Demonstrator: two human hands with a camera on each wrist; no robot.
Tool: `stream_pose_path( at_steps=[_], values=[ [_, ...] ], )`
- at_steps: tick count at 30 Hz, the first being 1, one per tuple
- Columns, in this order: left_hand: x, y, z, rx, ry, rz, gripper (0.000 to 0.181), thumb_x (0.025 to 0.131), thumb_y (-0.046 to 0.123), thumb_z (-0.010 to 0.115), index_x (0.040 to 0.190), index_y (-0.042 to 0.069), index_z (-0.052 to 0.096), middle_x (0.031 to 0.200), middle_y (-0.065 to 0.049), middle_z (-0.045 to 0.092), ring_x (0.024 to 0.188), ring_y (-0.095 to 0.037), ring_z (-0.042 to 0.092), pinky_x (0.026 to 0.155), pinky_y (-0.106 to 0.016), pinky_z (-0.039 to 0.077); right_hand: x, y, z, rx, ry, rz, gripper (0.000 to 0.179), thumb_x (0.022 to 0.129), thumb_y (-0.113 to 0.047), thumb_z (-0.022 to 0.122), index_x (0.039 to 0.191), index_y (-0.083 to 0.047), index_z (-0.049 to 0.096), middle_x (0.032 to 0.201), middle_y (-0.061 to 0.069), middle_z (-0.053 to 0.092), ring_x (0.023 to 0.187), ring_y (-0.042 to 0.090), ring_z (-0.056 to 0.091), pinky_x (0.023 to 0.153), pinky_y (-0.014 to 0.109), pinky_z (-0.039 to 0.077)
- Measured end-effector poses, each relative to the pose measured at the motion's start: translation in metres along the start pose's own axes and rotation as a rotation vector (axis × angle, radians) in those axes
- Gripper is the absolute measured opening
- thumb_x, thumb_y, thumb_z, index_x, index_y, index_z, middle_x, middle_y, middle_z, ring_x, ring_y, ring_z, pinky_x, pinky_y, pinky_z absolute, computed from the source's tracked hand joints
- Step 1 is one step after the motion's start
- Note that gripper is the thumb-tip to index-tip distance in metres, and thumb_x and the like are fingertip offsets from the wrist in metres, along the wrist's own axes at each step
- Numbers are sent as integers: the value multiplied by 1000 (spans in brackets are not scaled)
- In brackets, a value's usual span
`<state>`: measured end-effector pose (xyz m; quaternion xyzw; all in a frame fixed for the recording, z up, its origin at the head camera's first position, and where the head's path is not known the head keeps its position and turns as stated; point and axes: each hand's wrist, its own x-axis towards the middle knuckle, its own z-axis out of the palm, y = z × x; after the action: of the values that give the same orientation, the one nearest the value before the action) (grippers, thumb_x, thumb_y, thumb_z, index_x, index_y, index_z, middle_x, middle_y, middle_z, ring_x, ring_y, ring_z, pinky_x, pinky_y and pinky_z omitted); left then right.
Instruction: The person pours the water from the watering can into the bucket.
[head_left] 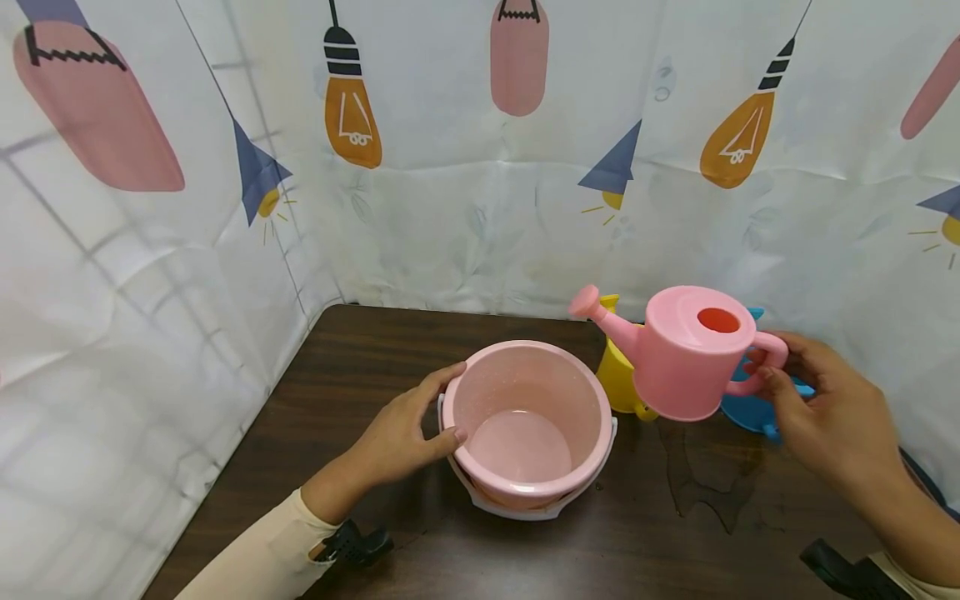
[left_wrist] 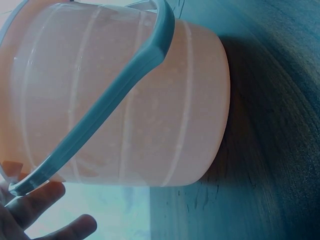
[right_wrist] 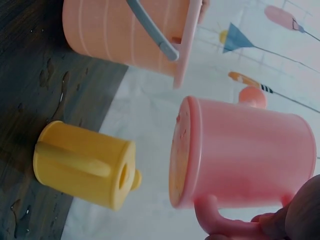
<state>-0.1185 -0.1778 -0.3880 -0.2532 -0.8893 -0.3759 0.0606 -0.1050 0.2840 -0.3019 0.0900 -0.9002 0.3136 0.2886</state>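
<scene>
Now the right hand (head_left: 836, 408) grips the handle (head_left: 777, 346) of the pink plastic watering can (head_left: 678, 367), likely to hold it upright above the dark worktop (head_left: 360, 358); the left hand (head_left: 405, 425), loosely spread, touches the pale-pink plastic bucket (head_left: 521, 383), probably steadying it.

Blue object (head_left: 750, 414) — partly behind right hand (head_left: 836, 408), yellow can (head_left: 617, 379) — partly behind pink can (head_left: 678, 367)
</scene>
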Motion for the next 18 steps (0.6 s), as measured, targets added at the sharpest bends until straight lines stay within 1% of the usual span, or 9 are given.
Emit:
stream_pose_path(
  at_steps=[8,10,12,14,16,17,18],
  values=[
    [0,0,0,3,-2,-6,79,90,49,67,159,31,34,144,-3,56,127,-24,56,97,-58,46,3,-3,2,19,-52,-54,38,96,-6,71,133,-8,66,107,-44,51,104,-23,47,77,0,37],
    [0,0,0,3,-2,-5,79,90,49,67,159,31,34,144,-3,56,127,-24,56,96,-58,47,4,-3,3,12,-56,-64,40,94,-4,71,134,-9,66,108,-41,53,104,-23,47,78,-1,35],
    [0,0,0,3,-1,-2,79,90,49,67,159,31,34,144,-3,57,126,-23,56,96,-58,47,5,-4,3,4,-59,-70,42,94,-2,71,134,-9,66,109,-30,62,103,-23,46,80,-1,34],
    [0,1,0,0,1,2,79,90,49,67,159,31,34,143,-3,57,126,-23,56,96,-57,47,5,-6,4,1,-59,-81,43,93,0,72,135,-7,66,111,-11,71,102,-24,45,81,-1,33],
    [0,1,0,-2,3,4,79,90,49,67,159,30,34,143,-3,57,126,-23,56,96,-57,47,6,-8,5,1,-63,-92,44,92,2,72,134,-6,66,112,9,73,101,-25,44,82,-1,32],
    [0,1,0,-2,4,3,79,90,49,67,159,31,34,143,-3,57,126,-22,56,96,-57,47,7,-8,5,1,-66,-100,44,92,2,71,134,-5,65,113,16,72,101,-25,43,82,-1,32],
    [0,1,0,-3,4,3,79,89,49,67,159,31,34,143,-3,57,126,-23,56,96,-57,47,7,-9,5,0,-69,-109,44,91,3,71,135,-4,65,113,20,71,102,-26,42,82,-1,31]
  ],
)
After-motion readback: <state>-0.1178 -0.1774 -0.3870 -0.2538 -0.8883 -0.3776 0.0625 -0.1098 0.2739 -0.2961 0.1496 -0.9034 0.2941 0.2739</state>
